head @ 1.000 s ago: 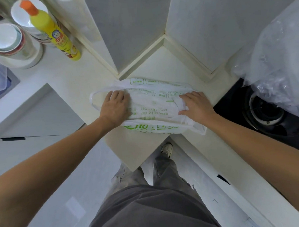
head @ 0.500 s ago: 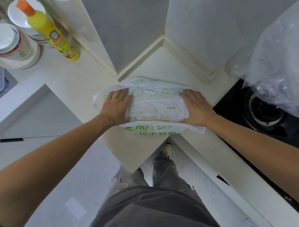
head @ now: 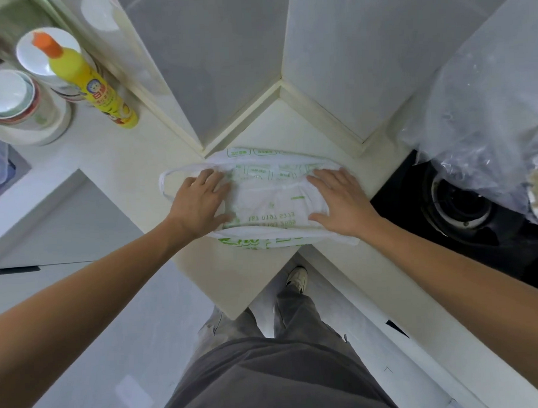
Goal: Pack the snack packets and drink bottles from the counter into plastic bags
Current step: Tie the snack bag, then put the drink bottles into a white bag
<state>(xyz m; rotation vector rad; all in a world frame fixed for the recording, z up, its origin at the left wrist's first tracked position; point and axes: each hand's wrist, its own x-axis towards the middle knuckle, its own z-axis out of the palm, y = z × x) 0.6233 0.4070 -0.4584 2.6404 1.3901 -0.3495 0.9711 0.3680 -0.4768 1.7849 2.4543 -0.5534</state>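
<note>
A white plastic bag (head: 270,200) with green print lies flat and folded on the cream counter (head: 154,153), in the corner below the wall tiles. My left hand (head: 200,203) presses flat on the bag's left end, fingers straight, next to its loop handle (head: 163,185). My right hand (head: 338,197) presses flat on the right end, fingers spread. No snack packets or drink bottles show on the counter.
A yellow bottle with an orange cap (head: 83,79) stands at the back left beside stacked white bowls (head: 13,104). A black gas hob (head: 465,207) lies at the right, with a large clear plastic bag (head: 488,108) over it. The counter's front corner (head: 235,310) points toward my legs.
Both hands slid a little outward along the bag and flattened it. The right hand went from bunching the bag's edge to lying flat on it.
</note>
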